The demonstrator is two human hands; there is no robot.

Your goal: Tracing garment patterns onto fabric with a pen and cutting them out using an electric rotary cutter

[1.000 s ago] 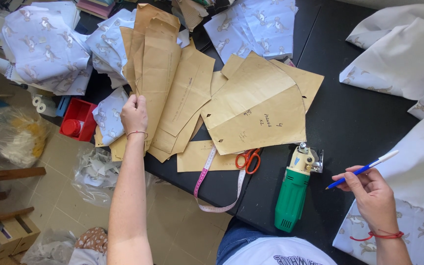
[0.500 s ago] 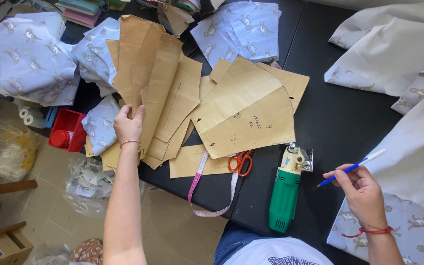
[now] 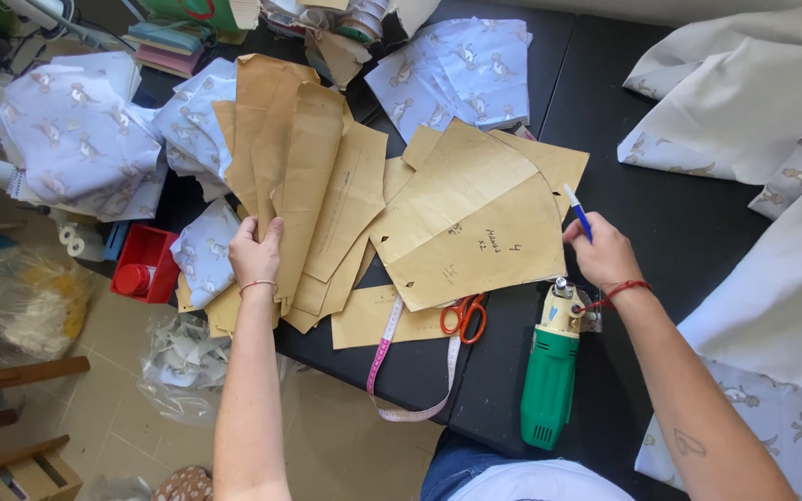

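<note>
Black tabletop (image 3: 698, 232) fills most of the view, with a tiled floor and clutter past its left edge. Taking the green electric cutter (image 3: 549, 380) as the landmark: it lies nearest the person, at the table's front edge, untouched. Just left of it lie orange-handled scissors (image 3: 463, 315) and a pink measuring tape (image 3: 392, 371) that droops over the edge.

Just beyond the cutter, the right hand (image 3: 602, 255) has its fingers curled round a blue pen (image 3: 577, 211), the tip held up at the right edge of the large brown paper pattern pieces (image 3: 466, 223). Further left of the cutter, the left hand (image 3: 257, 255) lies flat with fingers spread a little, pressing on the fanned stack of long paper patterns (image 3: 303, 176); whether it pinches an edge I cannot tell.

Far beyond the cutter sit cut pieces of printed pale fabric (image 3: 461, 74), with more at the far left (image 3: 76, 130). Right of the cutter, uncut printed cloth (image 3: 772, 102) lies in folds.

Judging from this, some pieces are already cut, and the patterns are being sorted; no pattern lies on the uncut cloth, so marking and cutting there look not yet begun.
</note>
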